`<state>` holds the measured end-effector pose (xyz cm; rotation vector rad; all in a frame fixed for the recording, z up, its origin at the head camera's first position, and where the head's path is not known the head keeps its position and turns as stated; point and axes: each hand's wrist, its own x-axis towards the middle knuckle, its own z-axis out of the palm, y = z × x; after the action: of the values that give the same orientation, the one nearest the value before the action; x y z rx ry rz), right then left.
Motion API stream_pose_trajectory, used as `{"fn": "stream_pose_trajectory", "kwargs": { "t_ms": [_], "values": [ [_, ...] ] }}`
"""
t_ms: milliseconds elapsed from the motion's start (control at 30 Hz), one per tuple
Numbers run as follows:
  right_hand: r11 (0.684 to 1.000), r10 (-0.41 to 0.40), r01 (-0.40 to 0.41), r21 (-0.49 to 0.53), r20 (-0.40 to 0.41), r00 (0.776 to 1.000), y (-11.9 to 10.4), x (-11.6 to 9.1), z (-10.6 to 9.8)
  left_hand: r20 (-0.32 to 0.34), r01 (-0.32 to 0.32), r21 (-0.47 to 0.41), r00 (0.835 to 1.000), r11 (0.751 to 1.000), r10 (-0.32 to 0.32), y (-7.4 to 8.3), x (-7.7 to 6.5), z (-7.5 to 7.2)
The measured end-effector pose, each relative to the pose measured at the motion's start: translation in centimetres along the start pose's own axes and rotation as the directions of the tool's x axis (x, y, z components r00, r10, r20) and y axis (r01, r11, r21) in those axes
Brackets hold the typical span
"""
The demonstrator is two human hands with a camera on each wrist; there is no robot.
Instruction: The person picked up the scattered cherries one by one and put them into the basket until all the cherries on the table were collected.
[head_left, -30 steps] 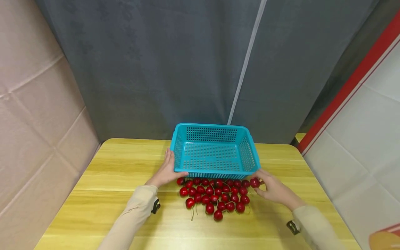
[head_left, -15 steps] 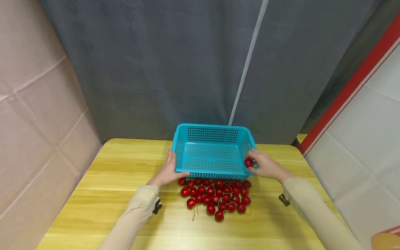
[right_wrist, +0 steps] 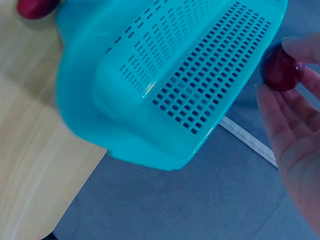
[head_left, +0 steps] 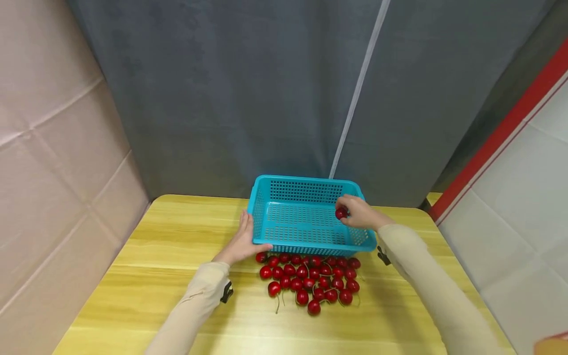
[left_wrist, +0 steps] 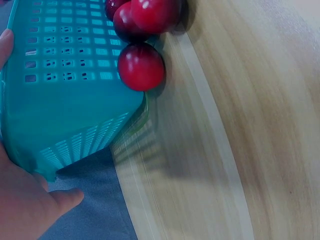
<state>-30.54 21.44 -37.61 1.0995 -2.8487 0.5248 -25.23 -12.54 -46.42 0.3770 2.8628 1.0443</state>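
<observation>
A turquoise plastic basket (head_left: 307, 189) with slotted walls stands at the back of the table. My left hand (head_left: 241, 242) rests on its near left corner, thumb along the front rim and fairly straight fingers against the left side. My right hand (head_left: 360, 214) pinches one dark red cherry (head_left: 341, 213) over the right part of the basket. In the right wrist view, the cherry (right_wrist: 281, 69) sits between thumb and fingertips. Several red cherries (head_left: 308, 284), some with stems, lie in a cluster just before the basket's front wall.
Under everything is a light wood-grain table (head_left: 146, 276). A dark grey curtain (head_left: 248, 98) hangs behind its far edge. Pale panels flank it: a pinkish wall (head_left: 53, 187) at left and a white one (head_left: 514, 217) with a red band at right.
My right hand has carried the cherry from beside the basket's front right corner up and left, over the rim to above the basket's inside. The left hand stays at its corner.
</observation>
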Motion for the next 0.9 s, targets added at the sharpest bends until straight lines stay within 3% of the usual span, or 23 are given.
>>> {"fn": "stream_pose_trajectory", "kwargs": {
  "t_ms": [567, 900],
  "values": [
    [0.998, 0.065, -0.063, -0.021, 0.139, 0.988, 0.9, 4.2, 2.0, -0.010, 0.003, -0.001, 1.000, 1.000, -0.003, 0.7, -0.2, 0.7],
    [0.980, 0.199, -0.195, -0.040, 0.237, 0.951, 1.9, 5.7, 3.9, -0.012, -0.002, -0.001, 1.000, 1.000, 0.002, 1.1, -0.2, 1.2]
  ]
}}
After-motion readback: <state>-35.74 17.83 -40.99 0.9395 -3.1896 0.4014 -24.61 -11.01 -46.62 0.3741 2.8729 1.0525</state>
